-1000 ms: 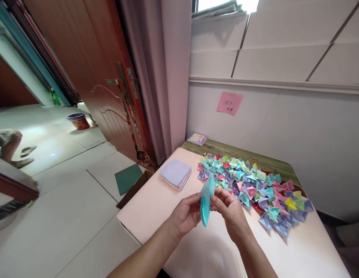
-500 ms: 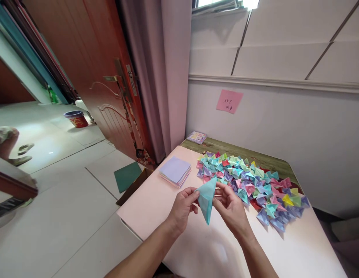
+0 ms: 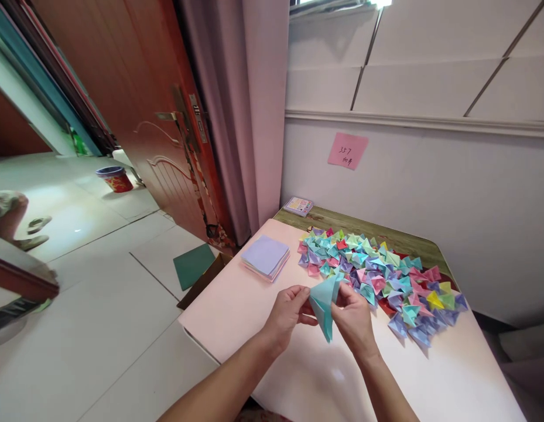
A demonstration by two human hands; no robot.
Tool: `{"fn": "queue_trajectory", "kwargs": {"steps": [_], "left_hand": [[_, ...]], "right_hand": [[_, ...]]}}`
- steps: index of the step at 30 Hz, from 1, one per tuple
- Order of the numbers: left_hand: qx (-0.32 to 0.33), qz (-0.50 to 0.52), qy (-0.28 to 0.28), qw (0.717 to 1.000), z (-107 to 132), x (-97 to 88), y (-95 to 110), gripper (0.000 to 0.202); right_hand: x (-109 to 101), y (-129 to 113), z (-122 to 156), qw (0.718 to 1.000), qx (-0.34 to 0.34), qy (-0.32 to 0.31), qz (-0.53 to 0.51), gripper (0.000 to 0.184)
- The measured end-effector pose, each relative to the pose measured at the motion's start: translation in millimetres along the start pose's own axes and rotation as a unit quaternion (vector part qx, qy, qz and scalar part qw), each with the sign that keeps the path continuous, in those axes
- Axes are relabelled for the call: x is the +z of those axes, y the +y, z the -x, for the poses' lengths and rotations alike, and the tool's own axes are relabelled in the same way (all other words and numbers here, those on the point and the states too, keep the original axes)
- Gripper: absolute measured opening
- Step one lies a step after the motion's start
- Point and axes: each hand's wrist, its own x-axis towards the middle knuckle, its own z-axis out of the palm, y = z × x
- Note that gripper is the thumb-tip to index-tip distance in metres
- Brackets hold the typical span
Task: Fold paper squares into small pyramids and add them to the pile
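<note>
Between my two hands is a folded sheet of turquoise origami paper (image 3: 324,305), pointed at the bottom and held above the table. My left hand (image 3: 289,313) pinches its left corner between thumb and fingers. On the other side, my right hand (image 3: 354,319) grips the right edge, with its thumb in front and some fingertips hidden behind the paper. Beyond my right hand spreads a pile of small folded paper pieces (image 3: 372,264) in many colours. A stack of square paper sheets (image 3: 266,256), lilac on top, lies to the left of the pile.
The table (image 3: 228,319) has a pale pink cover and a wood-patterned back edge. A small printed packet (image 3: 298,206) sits at its back corner. Left of the table are an open box (image 3: 205,278), a wooden door (image 3: 135,117) and a bucket (image 3: 116,180). Part of a person's leg (image 3: 10,223) shows at far left.
Both hands have shifted slightly right with the turquoise paper. The paper has turned and its right side is now pressed more closely by my right hand.
</note>
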Motion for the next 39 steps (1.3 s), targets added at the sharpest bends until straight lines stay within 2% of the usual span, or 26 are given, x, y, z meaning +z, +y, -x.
{"fn": "queue_trajectory", "kwargs": {"steps": [2,4,7,8,11,14,16,17,19,20,23,26,28,31,33,35,37,39], "left_hand": [[-0.016,0.009,0.01,1.0,-2,0.1,-2,0.044],[-0.029,0.023,0.019,0.999,-6,-0.5,-4,0.044],[-0.047,0.036,0.013,0.998,-10,-1.4,-2,0.046],[-0.053,0.038,0.006,0.998,-10,-1.7,0,0.048],[-0.066,0.035,-0.011,0.997,-11,-3.0,11,0.047],[-0.07,0.025,-0.03,0.997,-9,-6.5,21,0.045],[-0.063,0.015,-0.033,0.997,-6,-9.2,26,0.046],[-0.053,0.008,-0.031,0.998,-5,-10.3,28,0.045],[-0.021,-0.011,-0.026,0.999,-3,-11.1,30,0.043],[-0.003,-0.021,-0.027,0.999,-3,-10.6,32,0.042],[0.027,-0.058,-0.05,0.997,-4,-7.2,33,0.04],[0.06,-0.099,-0.054,0.992,-14,-5.9,26,0.043],[0.1,-0.121,-0.048,0.986,-24,-9.5,14,0.047],[0.147,-0.164,-0.055,0.974,-40,-22.8,-15,0.043],[0.198,-0.241,-0.03,0.95,-50,-34.4,-37,0.032],[0.278,-0.358,-0.019,0.891,-59,-44.5,-56,0.024],[0.329,-0.443,-0.069,0.831,-65,-50.6,-70,0.03],[0.34,-0.498,-0.13,0.787,-68,-51.9,-77,0.039]], "right_hand": [[0,1,2,0.993,-0.053,0.038,0.098,0.015],[-2,0,4,0.973,-0.118,0.07,0.184,0.016],[-5,-1,5,0.94,-0.215,0.082,0.25,0.01],[-6,-1,5,0.931,-0.244,0.076,0.26,0.011],[-13,-3,4,0.909,-0.31,0.041,0.274,0.029],[-24,-8,5,0.902,-0.344,-0.025,0.259,0.035],[-31,-11,7,0.921,-0.318,-0.065,0.215,0.033],[-33,-12,8,0.941,-0.283,-0.069,0.173,0.032],[-36,-15,9,0.984,-0.163,-0.045,0.063,0.029],[-35,-15,10,0.995,-0.091,-0.031,0.014,0.029],[-28,-17,9,0.994,0.079,-0.046,-0.053,0.034],[-19,-9,7,0.985,0.13,-0.068,-0.089,0.037],[-15,6,6,0.984,0.138,-0.023,-0.115,0.039],[-11,45,5,0.98,0.15,0.072,-0.112,0.049],[-9,74,7,0.976,0.169,0.093,-0.098,0.048],[-7,98,10,0.975,0.191,0.095,-0.069,0.047],[-7,114,14,0.974,0.2,0.086,-0.058,0.047],[-7,120,16,0.975,0.203,0.069,-0.051,0.047]]}}
